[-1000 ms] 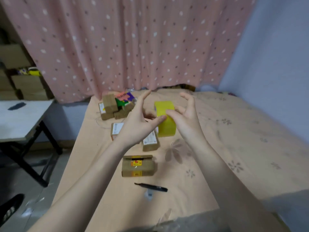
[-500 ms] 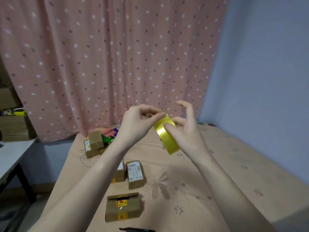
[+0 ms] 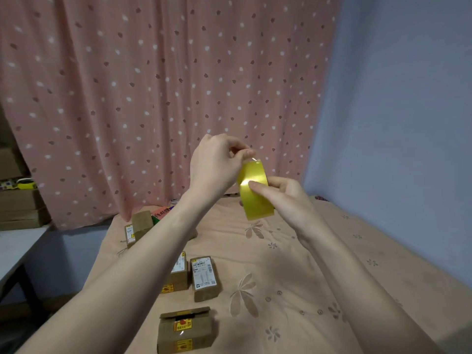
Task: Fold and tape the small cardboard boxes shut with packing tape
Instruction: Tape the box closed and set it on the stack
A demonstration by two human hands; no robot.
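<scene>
Above the peach, flower-embroidered bed [image 3: 293, 264], both hands hold a glossy yellow roll of packing tape [image 3: 255, 191] up in the air, well clear of the small brown cardboard boxes [image 3: 205, 277] lying below. The right hand [image 3: 288, 200] clamps the roll, its thumb pressed across the shiny outer face and its fingers curled behind. The left hand [image 3: 217, 167] pinches at the roll's top edge with fingertips drawn together, probably picking for the loose end; whether any tape has lifted is too small to tell. The roll looks light and stiff, but its slick surface could slip, so gripping through the core or across both rims seems safest. The free strip will be thin, floppy and sticky, best held by its very corner. The nearest box [image 3: 185, 330], bearing red-and-yellow labels, has a flap standing ajar.
</scene>
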